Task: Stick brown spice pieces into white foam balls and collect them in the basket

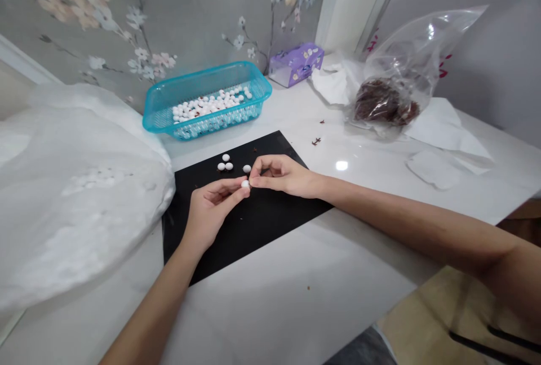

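Note:
Between the thumb and fingers of my left hand [213, 201] is a small white ball [245, 184]. My right hand [283, 174] is pinched closed at the ball's right side; whatever its fingertips grip is too small to make out. Both hands are over a black mat [253, 224]. Just behind the fingertips lies one loose white ball [247, 169]. Farther left on the mat sits a cluster of three white balls [226, 158], with small brown bits near them.
A blue plastic basket [156, 120] of white balls stands behind the mat. At left bulges a large white bag [84, 201]. To the right are a purple tissue pack [302, 65], a clear bag of brown pieces [386, 100], and some brown bits [316, 141] on the white table [270, 303].

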The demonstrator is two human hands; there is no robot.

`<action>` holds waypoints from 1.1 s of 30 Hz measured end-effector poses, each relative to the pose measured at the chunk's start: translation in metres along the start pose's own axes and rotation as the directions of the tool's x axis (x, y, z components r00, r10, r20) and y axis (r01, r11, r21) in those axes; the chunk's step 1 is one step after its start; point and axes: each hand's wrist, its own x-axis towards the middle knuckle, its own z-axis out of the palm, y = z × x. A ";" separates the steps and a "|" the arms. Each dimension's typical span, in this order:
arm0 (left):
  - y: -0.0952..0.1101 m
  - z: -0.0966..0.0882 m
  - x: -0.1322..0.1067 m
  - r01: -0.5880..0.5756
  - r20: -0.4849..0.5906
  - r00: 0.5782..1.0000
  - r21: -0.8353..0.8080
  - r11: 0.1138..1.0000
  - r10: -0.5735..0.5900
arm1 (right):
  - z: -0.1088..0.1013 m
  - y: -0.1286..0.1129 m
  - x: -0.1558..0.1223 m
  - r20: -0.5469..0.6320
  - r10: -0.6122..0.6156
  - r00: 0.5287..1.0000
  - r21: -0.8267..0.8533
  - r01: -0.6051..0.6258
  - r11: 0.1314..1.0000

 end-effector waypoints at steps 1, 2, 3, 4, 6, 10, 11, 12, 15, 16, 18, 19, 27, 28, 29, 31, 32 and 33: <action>0.000 0.000 0.000 0.002 0.004 1.000 0.002 1.000 -0.002 | 0.000 -0.001 0.000 0.003 0.002 1.000 -0.001 -0.002 1.000; 0.000 -0.001 -0.001 0.003 0.008 1.000 0.005 1.000 -0.003 | 0.000 -0.001 0.000 0.004 0.004 1.000 -0.005 -0.004 1.000; 0.000 -0.001 -0.001 0.003 0.011 1.000 0.008 1.000 -0.003 | 0.000 -0.002 0.000 0.003 0.007 1.000 -0.013 -0.007 1.000; 0.000 -0.001 -0.001 0.002 0.013 1.000 0.011 1.000 -0.003 | 0.001 -0.002 0.000 0.001 0.011 1.000 -0.024 -0.011 1.000; -0.001 -0.002 -0.001 0.003 0.015 1.000 0.015 1.000 -0.003 | 0.001 -0.003 -0.001 -0.004 0.019 1.000 -0.055 -0.019 0.998; -0.001 -0.004 -0.001 0.019 0.031 0.999 0.020 1.000 -0.019 | 0.002 -0.003 -0.001 -0.001 0.016 1.000 -0.108 -0.017 0.994; -0.001 -0.005 -0.001 0.023 0.039 0.999 0.023 0.999 -0.024 | 0.002 -0.003 -0.002 0.001 0.015 1.000 -0.118 -0.015 0.993; -0.001 -0.005 -0.001 0.028 0.048 0.998 0.027 0.999 -0.029 | 0.002 -0.003 -0.002 0.003 0.013 1.000 -0.128 -0.013 0.992; 0.000 -0.007 -0.001 0.039 0.070 0.997 0.029 0.999 -0.041 | 0.002 -0.004 -0.003 0.003 0.008 1.000 -0.157 -0.008 0.988; 0.000 -0.007 -0.001 0.040 0.072 0.997 0.030 0.999 -0.042 | 0.003 -0.004 -0.003 -0.001 0.005 1.000 -0.169 -0.005 0.986; -0.001 -0.008 -0.001 0.042 0.066 0.997 0.037 0.998 -0.044 | 0.003 -0.004 -0.003 -0.006 -0.002 1.000 -0.185 0.001 0.983; -0.001 -0.008 -0.001 0.044 0.061 0.997 0.041 0.998 -0.046 | 0.004 -0.004 -0.003 -0.008 -0.004 1.000 -0.189 0.003 0.982; 0.003 -0.002 0.003 0.116 0.031 0.993 -0.015 0.993 -0.115 | 0.002 -0.004 0.001 -0.046 0.037 0.998 -0.039 -0.039 0.998; 0.004 -0.001 0.004 0.131 0.032 0.991 -0.019 0.991 -0.130 | 0.001 -0.005 0.001 -0.057 0.050 0.997 -0.021 -0.051 0.998; 0.005 -0.001 0.004 0.143 0.031 0.989 -0.022 0.989 -0.143 | 0.001 -0.005 0.001 -0.068 0.062 0.996 -0.007 -0.063 0.998; 0.006 0.000 0.005 0.161 0.025 0.987 -0.018 0.987 -0.160 | 0.001 -0.005 0.001 -0.091 0.059 0.994 0.002 -0.060 0.998; 0.006 0.000 0.005 0.166 0.024 0.986 -0.012 0.986 -0.166 | 0.001 -0.004 0.000 -0.099 0.037 0.994 -0.008 -0.038 0.999; 0.007 0.000 0.005 0.170 0.026 0.985 -0.005 0.985 -0.170 | 0.002 -0.004 0.000 -0.105 0.002 0.994 -0.033 -0.006 0.999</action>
